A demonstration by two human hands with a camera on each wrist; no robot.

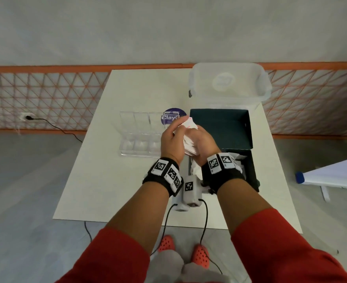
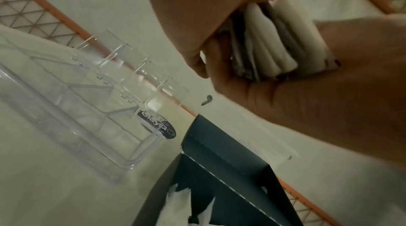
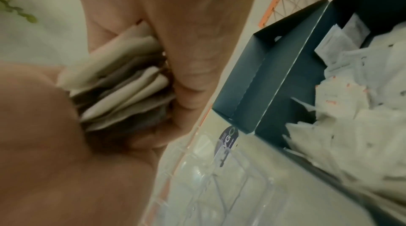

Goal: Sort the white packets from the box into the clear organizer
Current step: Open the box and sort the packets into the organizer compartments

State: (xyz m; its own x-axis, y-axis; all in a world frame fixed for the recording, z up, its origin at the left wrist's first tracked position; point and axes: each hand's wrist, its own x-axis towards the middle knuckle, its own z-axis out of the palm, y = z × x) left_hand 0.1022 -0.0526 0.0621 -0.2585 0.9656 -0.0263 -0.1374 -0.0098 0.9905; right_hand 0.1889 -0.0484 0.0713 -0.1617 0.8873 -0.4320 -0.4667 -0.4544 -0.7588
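Both hands hold one stack of white packets [image 1: 187, 134] above the table, between the clear organizer [image 1: 141, 135] and the dark box [image 1: 222, 127]. My left hand [image 1: 173, 137] grips the stack from the left, my right hand [image 1: 202, 144] from the right. In the wrist views the packets [image 2: 270, 42] [image 3: 123, 94] are pressed edge-on between fingers and palm. More white packets [image 3: 342, 125] lie loose in the box's near half [image 1: 250, 166]. The organizer [image 2: 92, 104] has several compartments, and no packets show in them.
A large clear plastic tub [image 1: 230, 82] stands at the table's back right. A round purple sticker [image 1: 174, 117] lies behind the organizer. The box's open lid [image 1: 219, 127] lies flat behind its base. A white board's edge [image 1: 332, 172] juts in at right. Cables hang below the wrists.
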